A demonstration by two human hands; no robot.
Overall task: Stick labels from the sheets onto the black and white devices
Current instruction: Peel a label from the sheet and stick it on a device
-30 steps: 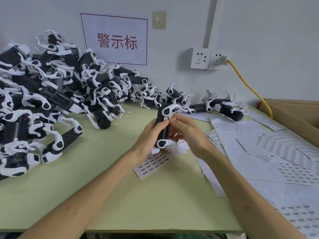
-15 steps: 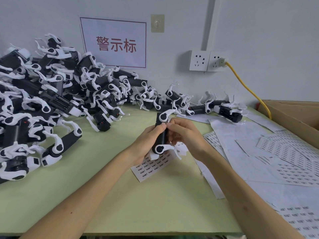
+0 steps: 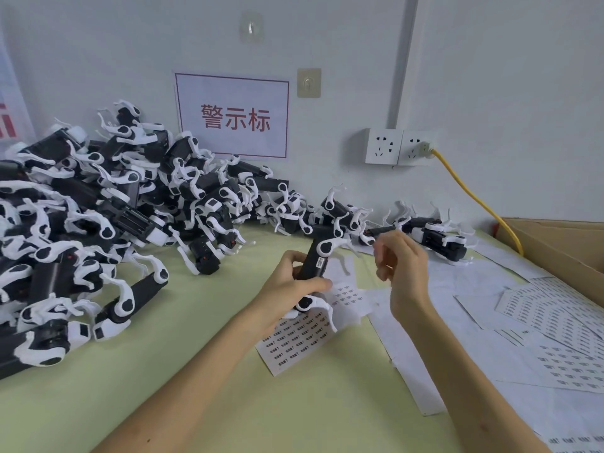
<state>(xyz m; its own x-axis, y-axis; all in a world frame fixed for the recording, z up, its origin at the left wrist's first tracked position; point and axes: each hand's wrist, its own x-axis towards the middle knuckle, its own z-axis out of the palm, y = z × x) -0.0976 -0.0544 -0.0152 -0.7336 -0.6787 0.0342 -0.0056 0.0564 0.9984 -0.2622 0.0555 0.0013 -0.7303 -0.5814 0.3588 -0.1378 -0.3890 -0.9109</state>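
L hand point(image 3: 291, 289) wraps the device point(image 3: 313, 259), fingers and thumb curled round its lower half, holding it near upright just above the sheet point(image 3: 294, 341). R hand point(image 3: 405, 269) is off to the R, apart from the device, fingers half curled and blurred; can't tell if it pinches anything.

Step looks like finishing one label. A small label point(image 3: 321, 263) sits on the body just above L thumb. To do it well:
- hold the grip low, so the L thumb stays off the label
- rub w/ R thumb from the centre out, corners last
- check it's straight before pressing hard
- take the next label from the sheet under the L hand, by an edge only

Device: black stubby body, glossy, w/ curved white arms at top and bottom ends. Smooth plastic, so prob. takes adhesive OK. Many more like it in the pile point(image 3: 98, 223) left of the L hand.
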